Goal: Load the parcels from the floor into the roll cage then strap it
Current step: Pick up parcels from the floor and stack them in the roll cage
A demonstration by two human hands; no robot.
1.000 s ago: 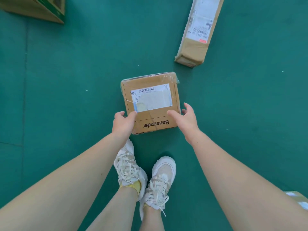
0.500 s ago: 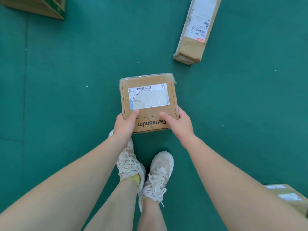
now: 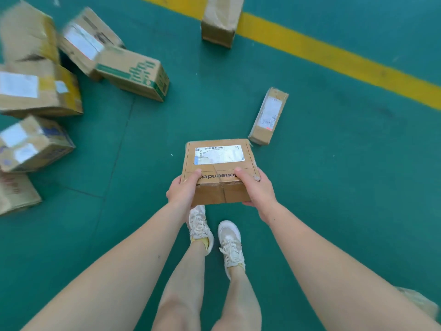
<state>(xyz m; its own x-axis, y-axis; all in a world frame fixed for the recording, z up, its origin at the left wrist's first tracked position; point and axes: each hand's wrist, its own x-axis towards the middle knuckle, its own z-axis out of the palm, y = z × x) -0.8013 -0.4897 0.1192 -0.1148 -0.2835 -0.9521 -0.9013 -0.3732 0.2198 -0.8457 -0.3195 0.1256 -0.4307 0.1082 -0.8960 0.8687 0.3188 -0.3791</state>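
Note:
A square brown parcel (image 3: pixel 218 163) with a white shipping label on top is lifted off the green floor, in front of my feet. My left hand (image 3: pixel 182 191) grips its near left corner, thumb on top. My right hand (image 3: pixel 256 189) grips its near right corner the same way. The roll cage is not in view.
A long narrow parcel (image 3: pixel 268 115) lies on the floor just beyond the held one. Another parcel (image 3: pixel 220 19) stands at the top by a yellow floor line (image 3: pixel 334 58). Several cardboard parcels (image 3: pixel 131 70) are heaped at the left. A parcel corner (image 3: pixel 420 304) shows at the lower right.
Both hands closed on the square parcel and lifted it off the floor. The view rose and widened, bringing the heap at the left and the yellow line into sight.

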